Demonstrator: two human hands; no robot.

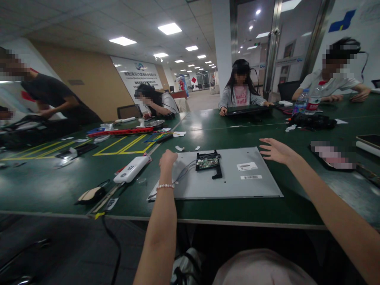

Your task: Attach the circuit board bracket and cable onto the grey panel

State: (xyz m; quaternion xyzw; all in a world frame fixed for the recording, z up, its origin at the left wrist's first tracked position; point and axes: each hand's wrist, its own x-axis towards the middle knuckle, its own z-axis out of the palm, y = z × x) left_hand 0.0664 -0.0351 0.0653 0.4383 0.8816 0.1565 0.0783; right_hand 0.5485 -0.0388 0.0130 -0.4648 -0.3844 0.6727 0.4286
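A flat grey display panel [208, 188] lies back side up on the green table before me. Fixed to it is a small green circuit board [208, 162] in a black plastic frame, with thin grey cables [184, 171] running left from it. My left hand [168, 159], a beaded bracelet on its wrist, is at the panel's far left corner. Its fingers look curled and are partly hidden, so I cannot make out what they hold. Just off the far right corner, my right hand [277, 151] is open with its fingers spread, holding nothing.
Left of the panel lie a white power bank [132, 169] and a beige-and-black pouch [91, 194]. A phone [331, 155] lies to the right. Water bottles [314, 101] and a black bundle [314, 120] stand farther back. Across the table, a person holds a dark panel [247, 110].
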